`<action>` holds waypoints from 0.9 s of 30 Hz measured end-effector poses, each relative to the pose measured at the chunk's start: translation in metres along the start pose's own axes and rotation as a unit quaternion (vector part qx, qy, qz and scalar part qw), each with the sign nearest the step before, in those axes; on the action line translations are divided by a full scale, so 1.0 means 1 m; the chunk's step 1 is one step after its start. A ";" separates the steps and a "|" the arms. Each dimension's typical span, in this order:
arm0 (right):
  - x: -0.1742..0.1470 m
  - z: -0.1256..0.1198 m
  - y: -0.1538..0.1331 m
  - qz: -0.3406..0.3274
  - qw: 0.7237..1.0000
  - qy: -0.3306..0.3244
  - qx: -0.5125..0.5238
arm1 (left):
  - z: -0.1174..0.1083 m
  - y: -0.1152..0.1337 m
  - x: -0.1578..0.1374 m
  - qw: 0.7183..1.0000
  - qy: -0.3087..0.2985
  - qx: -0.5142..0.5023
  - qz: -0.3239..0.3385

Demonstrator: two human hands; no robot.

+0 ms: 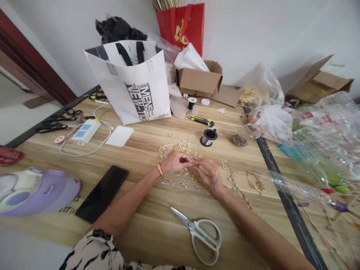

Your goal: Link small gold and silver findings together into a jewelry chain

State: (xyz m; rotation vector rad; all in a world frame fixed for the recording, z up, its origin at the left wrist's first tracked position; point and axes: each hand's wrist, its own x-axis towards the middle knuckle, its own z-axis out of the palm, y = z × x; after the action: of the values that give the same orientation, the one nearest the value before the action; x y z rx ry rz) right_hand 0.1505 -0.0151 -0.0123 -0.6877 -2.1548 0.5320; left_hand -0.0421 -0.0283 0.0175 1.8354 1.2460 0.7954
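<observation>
While the left hand (177, 162) and right hand (209, 174) pinch one tiny piece (192, 164), nearby chains (183, 185) look finished — many beads (174, 149) lie loose, seemingly unused.

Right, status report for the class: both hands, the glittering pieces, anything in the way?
Left hand, right hand: fingers together, any held piece too small to identify. Glittering pieces heaped beneath and beyond. Scissors on near side; nothing blocking.
</observation>
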 end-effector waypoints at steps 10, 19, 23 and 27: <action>-0.001 0.005 -0.004 0.026 0.999 0.026 0.032 | -0.003 0.000 0.002 0.999 -0.019 0.043 0.002; -0.006 0.009 -0.003 0.025 0.998 0.016 0.054 | -0.003 0.001 0.007 0.997 -0.029 0.073 0.007; -0.008 0.011 -0.001 0.020 0.999 0.025 0.030 | -0.003 0.002 0.004 0.998 -0.027 0.059 0.004; -0.008 0.013 -0.001 0.003 1.000 0.018 0.019 | 0.002 -0.002 -0.001 0.999 -0.019 0.050 -0.008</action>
State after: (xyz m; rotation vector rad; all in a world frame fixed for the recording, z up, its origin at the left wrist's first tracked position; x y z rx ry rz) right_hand 0.1443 -0.0228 -0.0245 -0.6791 -2.1052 0.5578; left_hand -0.0413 -0.0290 0.0150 1.9084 1.2945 0.6981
